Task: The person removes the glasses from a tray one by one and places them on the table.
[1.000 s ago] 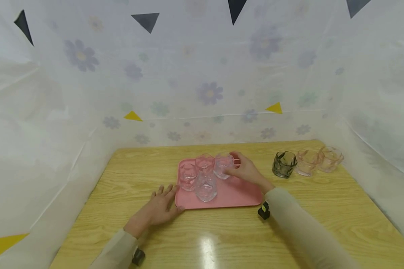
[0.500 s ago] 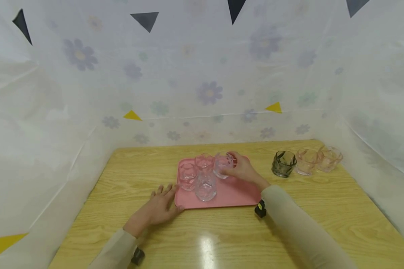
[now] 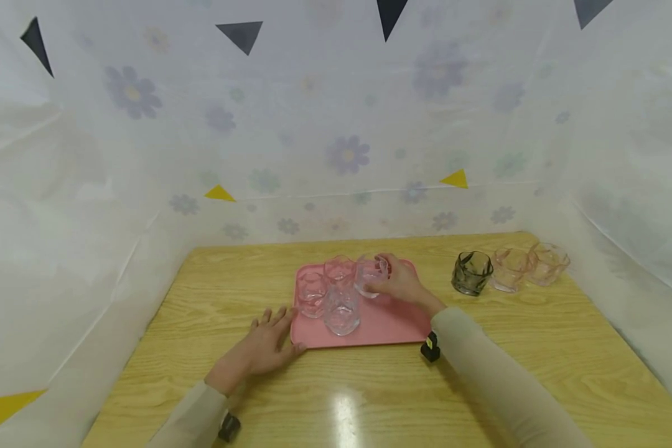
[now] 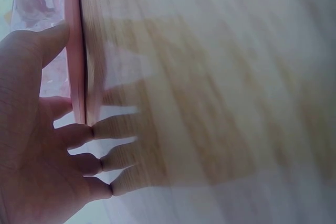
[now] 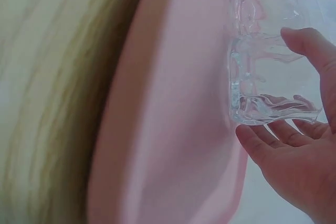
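My left hand [image 3: 267, 346] lies spread at the left end of a pink tray [image 3: 392, 323], fingers at its edge. In the left wrist view, the thumb of the left hand [image 4: 31, 124] overlaps the tray rim [image 4: 76, 51]. At the tray's back, my right hand [image 3: 404, 283] holds a clear glass cup [image 3: 364, 280]. Its thumb and fingers lie on opposite sides of the glass cup [image 5: 273, 82] in the right wrist view. Beside it on the tray are two pinkish-looking glass cups [image 3: 339, 269] [image 3: 312, 292] and another clear glass cup [image 3: 343, 318] in front.
Right of the tray, a dark smoky glass cup [image 3: 473, 274] stands in a row with two pale pink glass cups [image 3: 511, 270] [image 3: 549, 264]. The wooden table [image 3: 291, 404] is enclosed by white sheeting [image 3: 291, 143] at the back and sides.
My right hand has shifted slightly left, closer round the clear glass cup. The cup stays in about the same spot, and my left hand has not moved.
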Tool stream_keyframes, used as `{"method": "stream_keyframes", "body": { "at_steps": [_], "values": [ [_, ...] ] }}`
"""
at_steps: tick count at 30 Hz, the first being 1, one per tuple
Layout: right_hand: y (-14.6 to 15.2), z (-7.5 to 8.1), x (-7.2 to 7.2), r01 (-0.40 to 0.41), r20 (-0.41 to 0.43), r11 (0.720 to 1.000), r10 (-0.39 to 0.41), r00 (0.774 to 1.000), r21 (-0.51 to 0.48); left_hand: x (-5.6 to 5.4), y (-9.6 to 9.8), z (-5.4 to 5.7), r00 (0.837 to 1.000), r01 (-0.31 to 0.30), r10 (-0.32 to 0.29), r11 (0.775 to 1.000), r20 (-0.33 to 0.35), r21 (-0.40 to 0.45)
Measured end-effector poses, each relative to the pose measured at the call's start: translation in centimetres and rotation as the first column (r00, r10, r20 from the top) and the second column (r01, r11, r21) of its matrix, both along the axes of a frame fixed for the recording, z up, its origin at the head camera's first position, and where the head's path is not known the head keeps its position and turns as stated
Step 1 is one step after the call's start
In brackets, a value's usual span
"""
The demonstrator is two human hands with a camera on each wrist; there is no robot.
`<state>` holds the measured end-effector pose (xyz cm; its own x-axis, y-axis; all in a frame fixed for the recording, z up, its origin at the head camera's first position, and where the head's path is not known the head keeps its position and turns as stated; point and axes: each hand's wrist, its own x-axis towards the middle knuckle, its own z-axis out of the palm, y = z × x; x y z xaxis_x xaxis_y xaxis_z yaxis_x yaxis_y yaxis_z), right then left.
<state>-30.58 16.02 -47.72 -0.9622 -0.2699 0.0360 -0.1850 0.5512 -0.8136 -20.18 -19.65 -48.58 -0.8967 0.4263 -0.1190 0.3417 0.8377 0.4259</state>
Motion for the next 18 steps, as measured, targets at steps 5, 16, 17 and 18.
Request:
{"method": "stream_keyframes", "body": {
  "at_steps": [5, 16, 17, 18],
  "values": [
    [-0.1, 0.6, 0.4, -0.001, 0.020, 1.000, 0.002, 1.000, -0.015, -0.1, 0.0, -0.3, 1.000, 0.003, -0.003, 1.000, 0.003, 0.001],
    [1.1, 1.6, 1.7, 0.050, -0.022, 0.998, -0.049, 0.999, 0.034, -0.1, 0.0, 0.0, 1.000, -0.003, 0.003, 1.000, 0.001, -0.008],
    [1.3, 1.7, 1.9, 0.059, -0.019, 0.997, -0.059, 0.998, 0.040, -0.1, 0.0, 0.0, 1.000, -0.004, 0.004, 1.000, 0.000, -0.009],
    [1.6, 1.8, 2.1, 0.071, -0.014, 0.996, -0.071, 0.997, 0.046, -0.1, 0.0, 0.0, 1.000, -0.006, 0.006, 1.000, 0.002, -0.008]
  ]
}}
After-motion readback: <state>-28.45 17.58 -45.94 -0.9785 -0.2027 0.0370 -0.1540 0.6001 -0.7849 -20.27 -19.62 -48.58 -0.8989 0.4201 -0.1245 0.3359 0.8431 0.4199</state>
